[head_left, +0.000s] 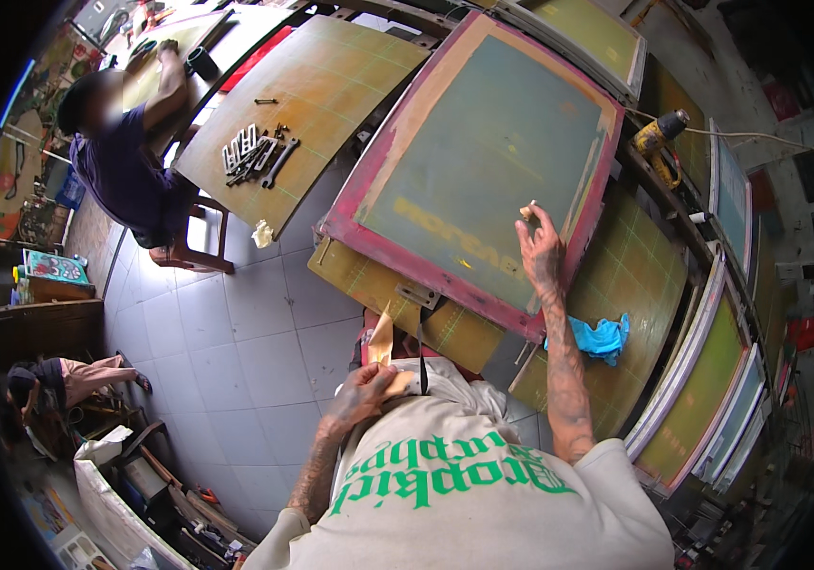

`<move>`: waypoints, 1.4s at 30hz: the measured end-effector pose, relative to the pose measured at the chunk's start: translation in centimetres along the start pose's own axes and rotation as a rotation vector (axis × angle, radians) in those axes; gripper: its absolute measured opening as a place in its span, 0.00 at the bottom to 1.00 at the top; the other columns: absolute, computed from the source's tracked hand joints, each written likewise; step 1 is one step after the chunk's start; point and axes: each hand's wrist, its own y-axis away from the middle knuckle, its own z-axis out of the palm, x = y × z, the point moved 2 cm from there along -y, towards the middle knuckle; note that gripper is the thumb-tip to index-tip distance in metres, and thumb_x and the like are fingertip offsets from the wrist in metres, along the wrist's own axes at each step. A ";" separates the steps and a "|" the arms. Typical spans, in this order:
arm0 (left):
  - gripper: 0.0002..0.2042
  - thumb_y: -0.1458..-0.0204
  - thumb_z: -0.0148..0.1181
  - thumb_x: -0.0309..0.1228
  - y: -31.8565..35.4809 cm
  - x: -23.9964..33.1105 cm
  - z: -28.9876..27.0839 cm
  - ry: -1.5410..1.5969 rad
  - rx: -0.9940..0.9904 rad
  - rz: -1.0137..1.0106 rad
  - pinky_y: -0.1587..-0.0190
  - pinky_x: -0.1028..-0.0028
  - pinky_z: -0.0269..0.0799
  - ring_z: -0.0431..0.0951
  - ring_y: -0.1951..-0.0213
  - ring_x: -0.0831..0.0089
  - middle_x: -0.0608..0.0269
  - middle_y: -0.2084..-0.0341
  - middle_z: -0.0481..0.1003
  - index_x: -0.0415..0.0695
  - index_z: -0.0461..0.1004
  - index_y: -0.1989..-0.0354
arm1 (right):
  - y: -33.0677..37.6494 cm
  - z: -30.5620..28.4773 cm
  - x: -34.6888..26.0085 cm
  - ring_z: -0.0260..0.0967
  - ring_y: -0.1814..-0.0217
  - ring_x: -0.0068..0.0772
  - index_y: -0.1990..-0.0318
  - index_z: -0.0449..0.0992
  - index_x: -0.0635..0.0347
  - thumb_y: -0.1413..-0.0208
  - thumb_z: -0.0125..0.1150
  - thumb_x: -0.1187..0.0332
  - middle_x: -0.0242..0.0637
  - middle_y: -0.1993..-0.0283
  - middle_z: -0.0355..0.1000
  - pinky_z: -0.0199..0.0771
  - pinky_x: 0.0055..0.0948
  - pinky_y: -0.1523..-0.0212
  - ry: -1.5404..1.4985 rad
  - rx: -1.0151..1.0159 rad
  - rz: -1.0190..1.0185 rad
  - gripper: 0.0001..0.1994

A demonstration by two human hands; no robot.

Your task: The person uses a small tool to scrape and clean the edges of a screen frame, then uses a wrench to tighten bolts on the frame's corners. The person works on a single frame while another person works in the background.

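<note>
A large screen printing frame (492, 161) with a grey-green mesh and a pink-red border lies in front of me. Tan tape (469, 57) runs along parts of its inner edge. Above the right part of the mesh is my right hand (545, 252), its fingertips closed on a small tan scrap (526, 211) that looks like tape. Close to my waist, my left hand (361, 391) grips a tan tape strip (381, 340), one end of which sticks up. A rounded tan piece beside those fingers may be the tape's roll; the hand partly hides it.
Left of the frame, a board (331, 85) holds wrenches (280, 163) and white clamps. A blue cloth (601, 337) lies right of my forearm, a yellow heat gun (660, 133) beyond. Another person (131, 161) sits far left; a second person (84, 380) is lower left.
</note>
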 end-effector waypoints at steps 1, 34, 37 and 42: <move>0.19 0.36 0.60 0.47 0.2 0.1 0.5 -0.224 0.117 0.113 0.65 0.72 0.74 0.77 0.67 0.73 0.61 0.66 0.77 0.41 0.78 0.58 | -0.3 0.0 0.6 0.68 0.80 0.27 0.45 0.78 0.59 0.38 0.66 0.66 0.38 0.66 0.82 0.68 0.33 0.75 -0.020 -0.007 -0.029 0.15; 0.06 0.40 0.66 0.27 6.7 -0.9 2.0 -0.046 0.297 0.235 0.59 0.81 0.73 0.77 0.64 0.84 0.66 0.67 0.81 0.37 0.77 0.62 | 5.2 -1.0 -3.8 0.61 0.75 0.08 0.61 0.80 0.60 0.41 0.68 0.66 0.17 0.77 0.69 0.60 0.21 0.77 -0.775 -0.389 0.069 0.08; 0.05 0.41 0.66 0.23 6.7 -1.5 -1.1 -0.115 0.398 0.292 0.58 0.81 0.74 0.78 0.63 0.85 0.66 0.67 0.82 0.35 0.77 0.60 | 12.3 0.9 -8.0 0.68 0.68 0.09 0.59 0.80 0.61 0.43 0.69 0.70 0.21 0.69 0.75 0.70 0.18 0.69 -1.040 -0.772 0.085 0.07; 0.05 0.42 0.67 0.21 8.2 3.4 -3.5 -0.271 0.453 0.310 0.59 0.80 0.76 0.79 0.64 0.83 0.65 0.66 0.83 0.34 0.79 0.61 | 18.5 2.7 -15.4 0.51 0.74 0.08 0.62 0.78 0.62 0.44 0.68 0.74 0.16 0.74 0.63 0.52 0.18 0.74 -0.952 -1.121 0.091 0.05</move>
